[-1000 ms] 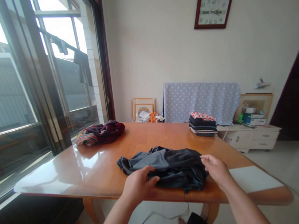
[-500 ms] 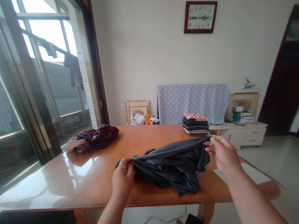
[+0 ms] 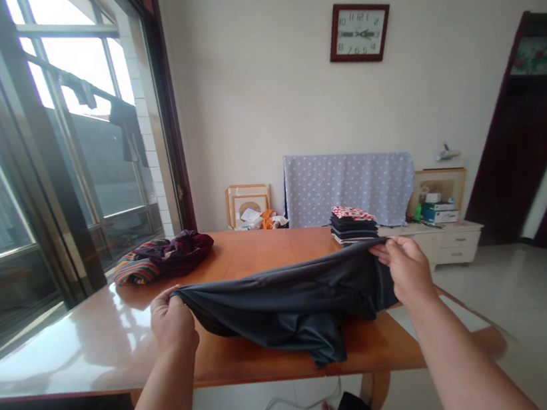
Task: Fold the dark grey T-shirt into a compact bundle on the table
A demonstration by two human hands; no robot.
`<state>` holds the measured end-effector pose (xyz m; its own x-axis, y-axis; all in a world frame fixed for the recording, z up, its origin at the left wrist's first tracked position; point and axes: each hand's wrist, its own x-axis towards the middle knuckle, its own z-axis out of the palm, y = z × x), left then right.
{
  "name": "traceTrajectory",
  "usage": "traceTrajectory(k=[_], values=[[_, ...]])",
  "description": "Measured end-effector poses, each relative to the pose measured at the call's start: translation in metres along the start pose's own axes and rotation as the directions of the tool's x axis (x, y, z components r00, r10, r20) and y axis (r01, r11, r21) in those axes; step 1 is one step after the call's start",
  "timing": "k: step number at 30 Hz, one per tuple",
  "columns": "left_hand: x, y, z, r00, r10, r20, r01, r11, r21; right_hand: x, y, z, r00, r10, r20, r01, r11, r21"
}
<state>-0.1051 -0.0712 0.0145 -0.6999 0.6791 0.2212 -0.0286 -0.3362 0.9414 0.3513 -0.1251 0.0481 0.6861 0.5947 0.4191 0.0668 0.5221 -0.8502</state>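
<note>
Garment (image 3: pixel 290 297) | dark grey | held stretched between both hands (image 3: pixel 174 322) (image 3: pixel 409 269)

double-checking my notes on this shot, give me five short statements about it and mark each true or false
1. The left hand and the right hand both grip the dark cloth. True.
2. The dark cloth lies folded in a neat square. False: it is stretched between the hands, its lower part loose and rumpled.
3. A bundle with a striped piece is on the table, left of the folded stack. True.
4. The folded stack has a plain green piece on top. False: the top piece is red-and-white patterned.
5. The wall clock has a four-sided frame. True.
</note>
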Motion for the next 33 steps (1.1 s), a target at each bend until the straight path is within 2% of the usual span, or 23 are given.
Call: traceTrajectory(k=[2, 4, 6, 9, 11, 13, 15, 17, 19, 21, 23, 25, 27, 30, 33], values=[[-0.001, -0.009, 0.0, 0.999, -0.044, -0.017, 0.044, 0.999, -0.005, -0.004, 0.006, 0.001, 0.99, 0.065, 0.127, -0.06, 0.997, -0.043], [-0.001, -0.018, -0.001, 0.995, -0.085, -0.043, 0.086, 0.996, 0.019, -0.008, 0.011, 0.002, 0.956, 0.121, 0.269, -0.106, 0.992, -0.072], [-0.001, -0.026, -0.003, 0.99, -0.116, -0.078, 0.122, 0.989, 0.082, -0.011, 0.017, 0.002, 0.923, 0.147, 0.355, -0.126, 0.989, -0.082], [-0.004, -0.034, -0.005, 0.993, -0.081, -0.09, 0.099, 0.971, 0.217, -0.014, 0.029, -0.004, 0.94, 0.154, 0.304, -0.116, 0.983, -0.14], [-0.009, -0.037, -0.003, 0.998, 0.043, -0.045, -0.025, 0.934, 0.355, -0.019, 0.035, -0.01, 0.961, 0.159, 0.225, -0.111, 0.971, -0.212], [-0.02, -0.037, 0.002, 0.979, 0.197, 0.053, -0.199, 0.858, 0.473, -0.027, 0.04, -0.015, 0.965, 0.177, 0.191, -0.112, 0.944, -0.31], [-0.035, -0.035, 0.009, 0.933, 0.294, 0.207, -0.359, 0.801, 0.48, -0.038, 0.043, -0.019, 0.956, 0.19, 0.224, -0.085, 0.909, -0.408], [-0.053, -0.033, 0.017, 0.856, 0.317, 0.409, -0.475, 0.794, 0.379, -0.05, 0.045, -0.021, 0.937, 0.18, 0.3, -0.009, 0.871, -0.492], [-0.073, -0.033, 0.022, 0.716, 0.327, 0.616, -0.588, 0.759, 0.28, -0.06, 0.049, -0.022, 0.91, 0.155, 0.384, 0.102, 0.814, -0.571], [-0.09, -0.034, 0.025, 0.568, 0.317, 0.759, -0.707, 0.66, 0.253, -0.068, 0.054, -0.022, 0.888, 0.144, 0.436, 0.202, 0.731, -0.652], [-0.102, -0.035, 0.024, 0.484, 0.291, 0.825, -0.789, 0.553, 0.268, -0.071, 0.059, -0.024, 0.87, 0.15, 0.469, 0.264, 0.662, -0.701], [-0.11, -0.033, 0.021, 0.458, 0.279, 0.844, -0.825, 0.488, 0.286, -0.073, 0.06, -0.025, 0.857, 0.152, 0.492, 0.282, 0.662, -0.695], [-0.114, -0.029, 0.018, 0.451, 0.305, 0.839, -0.84, 0.464, 0.283, -0.073, 0.058, -0.028, 0.858, 0.139, 0.495, 0.251, 0.726, -0.64], [-0.117, -0.019, 0.01, 0.422, 0.392, 0.817, -0.864, 0.446, 0.232, -0.075, 0.05, -0.036, 0.886, 0.124, 0.447, 0.133, 0.855, -0.501], [-0.121, -0.012, 0.003, 0.361, 0.402, 0.842, -0.885, 0.433, 0.173, -0.079, 0.045, -0.048, 0.913, 0.15, 0.379, 0.015, 0.917, -0.398]])
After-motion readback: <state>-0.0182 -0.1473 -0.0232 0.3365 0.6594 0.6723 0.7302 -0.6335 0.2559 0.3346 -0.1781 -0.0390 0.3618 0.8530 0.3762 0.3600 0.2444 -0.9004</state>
